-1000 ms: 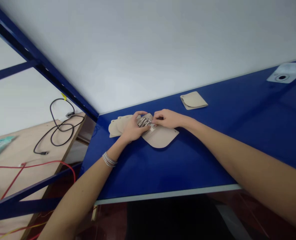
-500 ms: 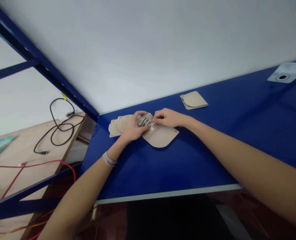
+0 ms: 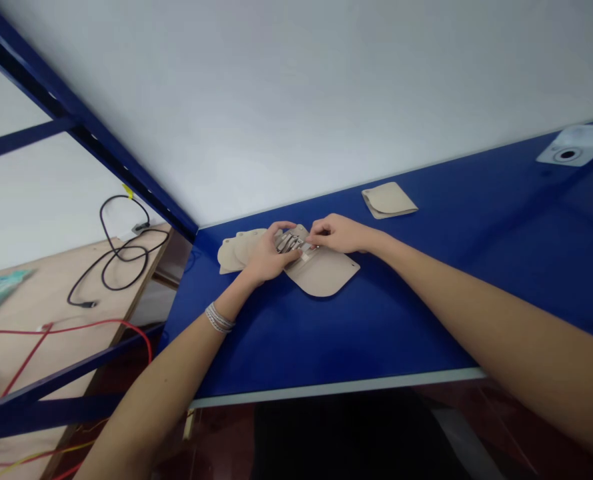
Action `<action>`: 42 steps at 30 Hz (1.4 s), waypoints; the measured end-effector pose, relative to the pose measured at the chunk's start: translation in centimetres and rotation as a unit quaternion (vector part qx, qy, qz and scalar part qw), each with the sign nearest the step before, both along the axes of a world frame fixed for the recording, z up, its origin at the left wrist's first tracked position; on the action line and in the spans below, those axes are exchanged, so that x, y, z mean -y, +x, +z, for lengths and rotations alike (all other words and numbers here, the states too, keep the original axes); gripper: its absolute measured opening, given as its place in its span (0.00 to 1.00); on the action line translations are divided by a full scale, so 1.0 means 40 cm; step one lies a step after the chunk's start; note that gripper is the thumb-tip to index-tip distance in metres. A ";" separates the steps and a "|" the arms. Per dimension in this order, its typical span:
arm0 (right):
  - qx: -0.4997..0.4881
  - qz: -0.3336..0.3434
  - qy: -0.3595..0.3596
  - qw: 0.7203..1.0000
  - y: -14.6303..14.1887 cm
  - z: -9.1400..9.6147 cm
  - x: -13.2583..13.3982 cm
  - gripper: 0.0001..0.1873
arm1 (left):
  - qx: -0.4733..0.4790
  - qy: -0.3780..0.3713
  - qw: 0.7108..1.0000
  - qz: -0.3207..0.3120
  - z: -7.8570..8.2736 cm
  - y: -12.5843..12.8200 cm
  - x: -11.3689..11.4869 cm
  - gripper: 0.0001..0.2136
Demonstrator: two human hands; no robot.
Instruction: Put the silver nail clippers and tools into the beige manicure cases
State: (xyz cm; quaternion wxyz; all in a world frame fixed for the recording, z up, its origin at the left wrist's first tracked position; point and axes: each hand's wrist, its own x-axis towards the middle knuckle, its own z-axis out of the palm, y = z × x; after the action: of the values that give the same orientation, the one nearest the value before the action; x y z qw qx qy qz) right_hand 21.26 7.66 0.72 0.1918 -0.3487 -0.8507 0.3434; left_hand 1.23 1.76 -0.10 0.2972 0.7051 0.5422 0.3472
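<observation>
An opened beige case (image 3: 325, 275) lies on the blue table, its rounded flap spread toward me. Small silvery metal tools (image 3: 290, 243), seemingly a manicure set, sit in its upper part. My left hand (image 3: 267, 257) grips the case from the left, thumb across the tools and fingers curled round the far side. At the case's right side, my right hand (image 3: 330, 235) is closed in a pinch by the tools; what lies between its fingertips is too small to make out. Several closed beige cases (image 3: 233, 255) overlap just left of my left hand.
Another folded beige case (image 3: 390, 200) lies toward the wall, right of my hands. A whitish flat item with a dark round spot (image 3: 567, 155) is at the far right. To the left, a wooden table (image 3: 51, 293) carries a black cable (image 3: 111, 267) and red cables beyond a blue frame.
Almost nothing differs. My right hand has shifted very slightly beside the tools, while my left hand keeps its hold on the case.
</observation>
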 end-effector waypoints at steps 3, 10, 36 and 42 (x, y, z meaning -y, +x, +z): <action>-0.005 -0.007 -0.004 1.000 0.002 -0.001 -0.002 0.20 | -0.005 0.005 1.000 -0.001 -0.001 0.000 -0.001 0.22; -0.009 -0.007 -0.024 1.000 0.007 -0.002 -0.003 0.19 | 0.015 -0.005 1.000 -0.009 -0.009 -0.004 -0.004 0.23; 0.028 0.063 0.054 0.996 0.012 -0.002 -0.017 0.12 | -0.005 0.004 1.000 0.004 -0.002 0.000 0.001 0.23; 0.032 0.068 0.052 0.996 0.015 -0.006 -0.020 0.12 | -0.002 0.008 1.000 0.000 -0.002 -0.003 0.001 0.23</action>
State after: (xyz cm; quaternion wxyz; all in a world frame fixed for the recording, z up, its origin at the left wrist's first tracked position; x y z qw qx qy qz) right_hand 21.86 8.47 0.50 0.1586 -0.2900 -0.8949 0.2999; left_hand 1.10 1.72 -0.19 0.2906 0.7082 0.5399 0.3502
